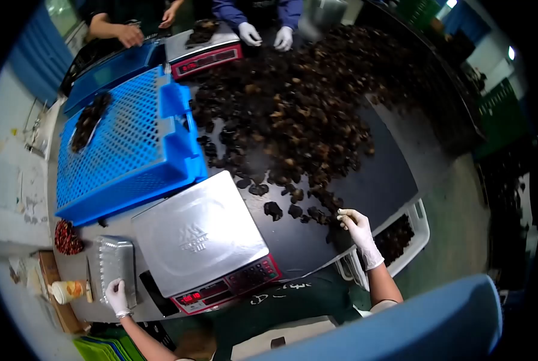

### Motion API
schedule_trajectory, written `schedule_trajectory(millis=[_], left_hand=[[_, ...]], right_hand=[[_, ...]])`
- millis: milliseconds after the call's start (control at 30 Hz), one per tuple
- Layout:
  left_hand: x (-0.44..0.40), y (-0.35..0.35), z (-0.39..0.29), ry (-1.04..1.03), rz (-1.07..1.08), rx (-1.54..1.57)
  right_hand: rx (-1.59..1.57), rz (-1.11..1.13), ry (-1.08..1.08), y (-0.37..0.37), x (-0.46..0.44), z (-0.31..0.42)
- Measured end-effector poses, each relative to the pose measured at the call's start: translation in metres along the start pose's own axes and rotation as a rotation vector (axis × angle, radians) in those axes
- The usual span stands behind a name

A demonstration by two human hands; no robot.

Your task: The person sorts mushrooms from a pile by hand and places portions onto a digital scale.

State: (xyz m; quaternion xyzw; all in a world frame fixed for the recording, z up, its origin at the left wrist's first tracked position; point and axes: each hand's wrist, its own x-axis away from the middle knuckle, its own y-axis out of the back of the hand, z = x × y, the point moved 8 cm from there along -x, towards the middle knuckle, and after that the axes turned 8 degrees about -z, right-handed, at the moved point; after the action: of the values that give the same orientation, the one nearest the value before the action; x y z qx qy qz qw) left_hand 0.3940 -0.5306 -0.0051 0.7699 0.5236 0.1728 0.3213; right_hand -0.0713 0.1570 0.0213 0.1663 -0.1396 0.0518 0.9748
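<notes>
We have the left hand (117, 296), white-gloved, at lower left, over the lower end of a clear plastic tray (127, 265); fingers bent close together, but we can't tell if they pinch the rim. We see the right hand (358, 231), also gloved, at lower right of centre, fingertips drawn together beside the nearest dark pieces (317, 213); whether they pinch one, we can't tell (too small and blurry). We place the main pile (311, 114) of these pieces from centre to upper right, loose ones trailing down towards the right hand. Between the hands we note a front scale (200, 234), bare metal plate, red display lit, with a black slab (157, 295) along its left side. At right, a white basket (424, 228) holds more dark stuff. Upper left we get a blue crate (124, 150) with a filled tray (90, 123) on top. At top, a rear scale (203, 51) carries a dark load, between a co-worker's bare hands (130, 36) and another's white gloves (284, 38)
</notes>
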Motion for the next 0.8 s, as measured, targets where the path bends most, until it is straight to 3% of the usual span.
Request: schedule_trajectory(millis=[100,167,233,300,333,367,433,500,567,633,700,767,800], left_hand=[[-0.02,0.004,0.007,0.03,0.074,-0.05],[-0.032,0.004,0.036,0.177,0.149,-0.031],[-0.035,0.001,0.046,0.235,0.186,-0.069],[-0.037,0.006,0.029,0.068,0.002,-0.184],[-0.025,0.009,-0.002,-0.12,-0.194,-0.491],[-0.019,0.001,-0.024,-0.128,-0.196,-0.494],[0.012,0.018,-0.091,-0.315,-0.733,-0.55],[0.072,-0.005,-0.22,-0.473,-0.627,-0.394],[0.107,-0.037,-0.266,-0.615,-0.449,-0.232],[0.138,-0.074,-0.279,-0.703,-0.221,-0.128],[0.164,-0.102,-0.284,-0.838,-0.058,-0.253],[0.177,-0.108,-0.278,-0.765,0.038,-0.314],[0.188,-0.104,-0.296,-0.737,-0.015,-0.327]], right_hand=[[0.083,-0.081,0.054,0.022,0.012,-0.028],[0.094,-0.117,0.074,0.019,0.018,-0.037],[0.305,-0.13,0.277,0.012,0.025,-0.015],[0.364,-0.247,0.564,0.01,0.028,-0.003],[0.375,-0.287,0.62,0.012,0.028,0.003],[0.386,-0.325,0.674,0.015,0.028,0.008],[0.382,-0.295,0.637,0.022,0.018,0.004],[0.383,-0.245,0.606,0.025,0.004,0.003],[0.455,-0.216,0.574,0.021,-0.013,0.003],[0.447,-0.225,0.605,0.017,-0.03,0.012],[0.459,-0.226,0.662,0.014,-0.046,0.019],[0.582,-0.16,0.656,0.007,-0.064,0.018],[0.702,-0.127,0.666,0.001,-0.068,0.022]])
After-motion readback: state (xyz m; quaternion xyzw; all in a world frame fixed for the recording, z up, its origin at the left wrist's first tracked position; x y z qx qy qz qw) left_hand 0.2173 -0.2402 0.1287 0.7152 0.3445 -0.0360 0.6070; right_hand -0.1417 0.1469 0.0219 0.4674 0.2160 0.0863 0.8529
